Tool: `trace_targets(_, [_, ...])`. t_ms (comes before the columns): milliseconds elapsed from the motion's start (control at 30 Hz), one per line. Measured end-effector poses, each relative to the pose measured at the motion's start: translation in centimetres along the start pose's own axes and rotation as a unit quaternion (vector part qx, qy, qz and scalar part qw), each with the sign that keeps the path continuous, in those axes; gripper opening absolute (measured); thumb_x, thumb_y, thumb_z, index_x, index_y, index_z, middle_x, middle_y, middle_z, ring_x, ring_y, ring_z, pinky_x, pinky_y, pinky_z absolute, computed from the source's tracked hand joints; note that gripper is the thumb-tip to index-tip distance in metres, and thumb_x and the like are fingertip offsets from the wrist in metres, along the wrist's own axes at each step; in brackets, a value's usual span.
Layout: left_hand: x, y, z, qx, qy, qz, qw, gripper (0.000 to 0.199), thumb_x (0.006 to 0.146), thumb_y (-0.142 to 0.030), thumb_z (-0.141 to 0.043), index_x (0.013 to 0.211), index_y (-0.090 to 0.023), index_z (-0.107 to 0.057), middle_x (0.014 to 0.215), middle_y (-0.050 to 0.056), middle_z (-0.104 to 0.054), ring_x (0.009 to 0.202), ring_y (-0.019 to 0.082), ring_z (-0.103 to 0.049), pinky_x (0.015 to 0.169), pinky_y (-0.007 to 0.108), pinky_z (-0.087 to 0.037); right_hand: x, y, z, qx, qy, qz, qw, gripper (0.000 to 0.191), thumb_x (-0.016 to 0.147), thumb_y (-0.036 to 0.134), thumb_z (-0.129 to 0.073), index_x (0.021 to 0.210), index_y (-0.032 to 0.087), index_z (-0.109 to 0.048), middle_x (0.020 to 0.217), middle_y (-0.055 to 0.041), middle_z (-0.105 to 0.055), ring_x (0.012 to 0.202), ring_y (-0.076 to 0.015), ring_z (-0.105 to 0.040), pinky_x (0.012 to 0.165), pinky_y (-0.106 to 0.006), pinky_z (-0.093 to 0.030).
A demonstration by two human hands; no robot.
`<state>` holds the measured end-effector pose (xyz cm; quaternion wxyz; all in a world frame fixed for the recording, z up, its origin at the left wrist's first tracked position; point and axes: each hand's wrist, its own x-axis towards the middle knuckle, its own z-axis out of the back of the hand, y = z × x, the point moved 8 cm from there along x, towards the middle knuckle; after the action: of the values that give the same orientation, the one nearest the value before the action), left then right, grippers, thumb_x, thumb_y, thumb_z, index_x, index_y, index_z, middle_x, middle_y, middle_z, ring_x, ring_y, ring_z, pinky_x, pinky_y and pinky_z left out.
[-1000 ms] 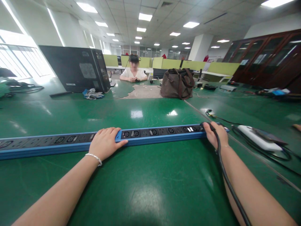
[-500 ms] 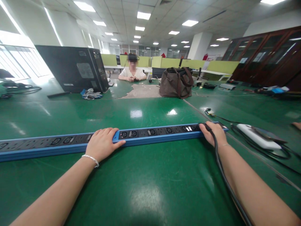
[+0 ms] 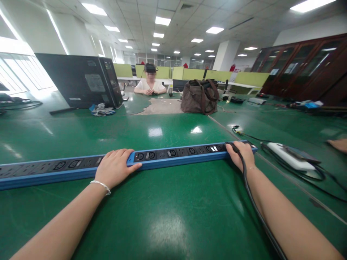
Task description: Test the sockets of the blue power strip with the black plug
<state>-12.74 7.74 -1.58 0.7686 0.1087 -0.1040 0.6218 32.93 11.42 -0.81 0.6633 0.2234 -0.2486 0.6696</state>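
A long blue power strip with a black socket face lies across the green table from the left edge to the right. My left hand is draped over its middle, thumb along the near side and fingers over the top, gripping it. Near the strip's right end, my right hand is closed around a black power plug at the sockets. Most of the plug is hidden by my fingers, so I cannot tell how deep it sits. Its black power cord hangs toward me along my right forearm. Two white marks show just left of that hand.
On the right lies a white box-shaped device with black cables. Farther back stand a brown bag, a black computer case and a pair of gloves. A person sits across the table. Another person's hand shows at the right edge.
The whole view has shifted slightly, so everything appears a little farther left. Both hands keep their hold on the power strip and the plug.
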Motion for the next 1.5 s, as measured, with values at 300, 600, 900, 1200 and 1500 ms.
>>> trace_targets(300, [0.0,0.0,0.1,0.003,-0.002,0.000,1.000,0.067,0.075,-0.067,-0.035,0.117,-0.017,-0.054,0.111,0.010,-0.061,0.102,0.028,-0.054,0.091,0.041,-0.034,-0.9,-0.7,0.7,0.073,-0.071,-0.073,0.992,0.034,0.077,0.050,-0.045,0.088,0.020,-0.058,0.080,-0.0063,-0.061,0.076,-0.0224,-0.052,0.071,-0.033,-0.039])
trace_targets(600, [0.0,-0.1,0.0,0.007,0.002,-0.001,1.000,0.066,0.077,-0.065,-0.035,0.117,-0.017,-0.053,0.112,0.010,-0.060,0.102,0.028,-0.054,0.090,0.041,-0.035,0.0,-0.1,0.5,0.121,-0.054,-0.025,0.991,0.028,0.079,0.042,-0.045,0.083,0.020,-0.061,0.082,-0.0060,-0.065,0.079,-0.0216,-0.056,0.077,-0.034,-0.041])
trace_targets(900, [-0.1,-0.3,0.4,0.017,-0.009,-0.010,1.000,0.065,0.078,-0.065,-0.034,0.117,-0.016,-0.054,0.111,0.012,-0.060,0.101,0.028,-0.054,0.090,0.040,-0.036,0.0,-0.3,0.1,0.154,-0.030,-0.038,0.987,0.028,0.079,0.043,-0.046,0.086,0.021,-0.061,0.086,-0.0057,-0.064,0.080,-0.0220,-0.056,0.077,-0.035,-0.041])
trace_targets(1200, [0.0,-0.3,0.3,0.008,-0.006,-0.006,1.000,0.065,0.077,-0.065,-0.035,0.116,-0.016,-0.054,0.111,0.012,-0.060,0.101,0.028,-0.054,0.090,0.041,-0.035,-0.6,-0.4,0.4,0.096,-0.061,-0.077,0.991,0.031,0.078,0.046,-0.044,0.075,0.019,-0.059,0.081,-0.0092,-0.062,0.081,-0.0239,-0.053,0.078,-0.037,-0.040])
trace_targets(1500, [0.0,0.0,0.1,-0.004,0.008,0.004,1.000,0.067,0.076,-0.066,-0.034,0.118,-0.017,-0.053,0.114,0.011,-0.059,0.103,0.028,-0.053,0.092,0.041,-0.034,-0.7,-0.6,0.8,0.068,-0.022,-0.110,0.991,0.035,0.079,0.051,-0.043,0.073,0.020,-0.059,0.074,-0.0065,-0.062,0.072,-0.0217,-0.055,0.060,-0.030,-0.038])
